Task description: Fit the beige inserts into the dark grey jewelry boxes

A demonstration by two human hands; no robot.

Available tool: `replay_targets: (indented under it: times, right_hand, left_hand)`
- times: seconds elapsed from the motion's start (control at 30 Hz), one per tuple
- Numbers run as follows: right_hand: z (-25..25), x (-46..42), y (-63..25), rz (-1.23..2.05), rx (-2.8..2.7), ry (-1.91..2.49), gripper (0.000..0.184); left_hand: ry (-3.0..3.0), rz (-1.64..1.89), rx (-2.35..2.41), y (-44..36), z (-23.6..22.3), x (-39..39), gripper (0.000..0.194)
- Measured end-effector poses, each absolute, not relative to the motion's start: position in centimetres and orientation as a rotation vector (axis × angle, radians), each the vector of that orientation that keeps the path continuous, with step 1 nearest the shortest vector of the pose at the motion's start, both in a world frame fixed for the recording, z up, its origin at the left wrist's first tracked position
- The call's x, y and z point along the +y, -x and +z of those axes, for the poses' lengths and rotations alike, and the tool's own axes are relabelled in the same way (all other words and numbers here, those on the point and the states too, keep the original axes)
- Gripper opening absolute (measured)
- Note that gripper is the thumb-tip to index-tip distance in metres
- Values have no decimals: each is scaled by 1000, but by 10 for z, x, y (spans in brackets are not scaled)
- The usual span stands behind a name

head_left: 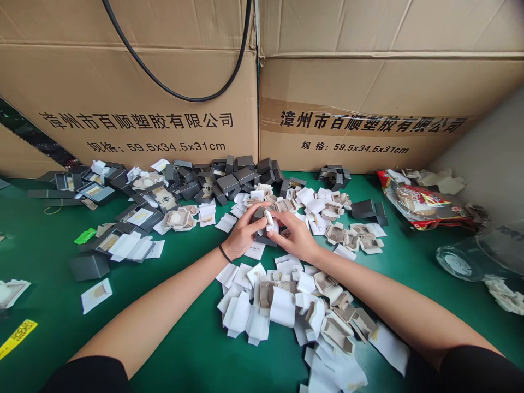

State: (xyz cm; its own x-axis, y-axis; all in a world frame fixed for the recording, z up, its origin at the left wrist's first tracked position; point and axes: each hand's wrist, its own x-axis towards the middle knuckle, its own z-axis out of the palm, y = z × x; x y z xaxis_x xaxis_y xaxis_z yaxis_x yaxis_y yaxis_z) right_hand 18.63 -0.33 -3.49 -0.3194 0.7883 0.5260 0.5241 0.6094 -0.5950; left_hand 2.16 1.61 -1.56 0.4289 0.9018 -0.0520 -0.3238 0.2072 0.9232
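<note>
My left hand [242,232] and my right hand [293,236] meet over the middle of the green table [192,338]. Between them they hold a small dark grey box [260,222] with a white insert [269,219] at its open top. The left fingers curl round the box's far side. My right fingers pinch the white insert. A black band circles my left wrist. A heap of white and beige inserts [298,311] lies just below my hands, between my forearms.
Two big cardboard cartons [360,82] stand along the back. Small grey boxes [229,180] pile up before them, with opened ones at the left [96,191]. A red snack bag [421,204] and clear plastic [475,256] lie right. A black cable [172,87] hangs across the left carton.
</note>
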Motion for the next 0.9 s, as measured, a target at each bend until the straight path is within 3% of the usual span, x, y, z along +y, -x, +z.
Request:
replay_targets:
  times: [0.57, 0.9]
  right_hand:
    - [-34, -3, -187, 342, -2039, 964, 41]
    - [-39, 2, -189, 407, -2121, 924, 56]
  left_hand:
    - [-1021, 955, 730, -21, -18, 17, 37]
    - [-1105, 1098, 752, -23, -23, 17, 38]
